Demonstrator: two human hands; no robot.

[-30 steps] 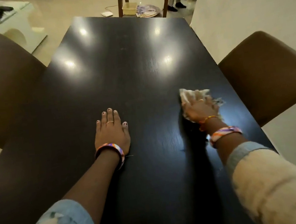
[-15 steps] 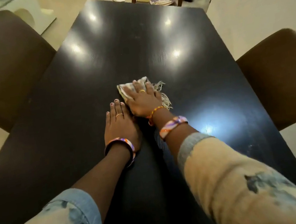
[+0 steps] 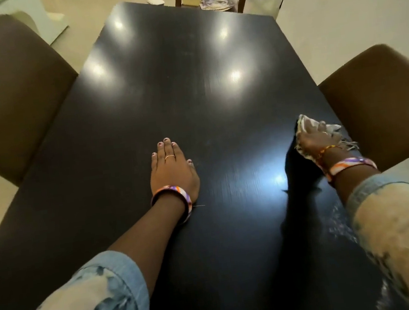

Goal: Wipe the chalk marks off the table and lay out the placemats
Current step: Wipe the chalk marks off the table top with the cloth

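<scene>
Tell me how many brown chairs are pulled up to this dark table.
2. One brown chair stands at the table's left side, the other chair at its right side, beside the right hand wiping with the cloth. Chairs at the near end could be out of view.

The table (image 3: pixel 191 99) is dark wood with a fine grain, glossy enough to throw back bright spots of lamp light, with a faint pale chalky smear (image 3: pixel 339 220) dulling the sheen near the right sleeve. Under the right hand (image 3: pixel 316 142) there's a soft, crumpled pale cloth (image 3: pixel 306 125) with a frayed thready fringe. The chairs (image 3: pixel 7 89) wear matt brown fabric, the sleeves (image 3: pixel 93 307) are soft printed cotton with denim-like cuffs, and the floor (image 3: pixel 360 4) is smooth and pale.
</scene>
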